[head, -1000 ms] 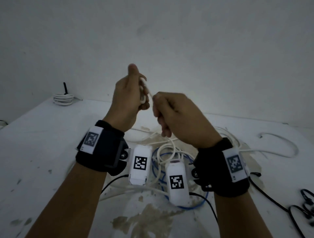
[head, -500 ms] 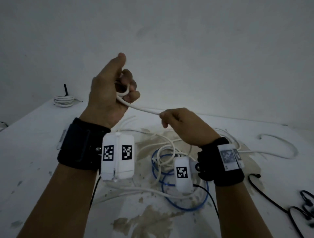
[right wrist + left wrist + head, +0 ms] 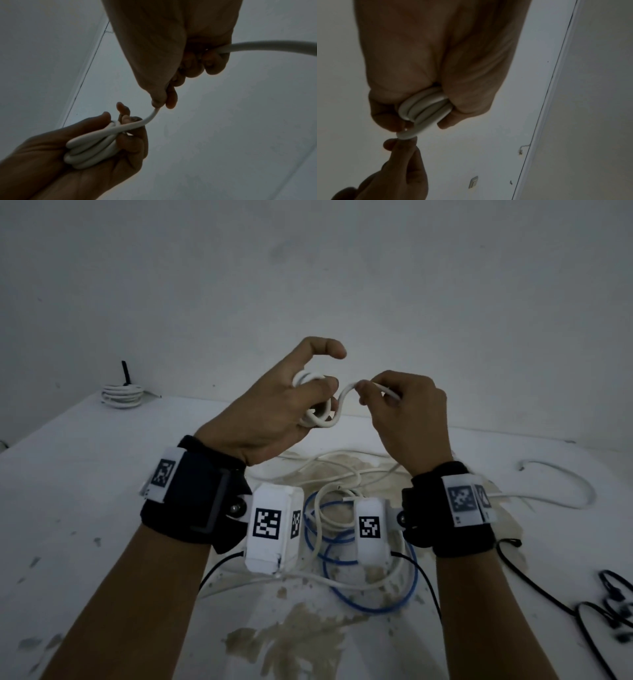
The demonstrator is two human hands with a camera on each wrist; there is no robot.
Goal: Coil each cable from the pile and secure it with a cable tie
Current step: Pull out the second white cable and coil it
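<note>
The room around me is dim and grey-blue, with flat, soft light and no clear source. The table (image 3: 85, 474) looks dull and throws only faint shadows under my arms. In the head view the wide lens bows the table's edges, and fine grain sits over everything. From the wrist cameras my left hand (image 3: 436, 56) and right hand (image 3: 171, 44) fill the frame as dark, underexposed, slightly soft shapes against the paler wall.

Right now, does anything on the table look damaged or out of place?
Yes: the table surface is worn, with a large brownish patch where the white coating looks peeled, under the loose cable pile. The white cable in the left hand looks neatly coiled.
</note>
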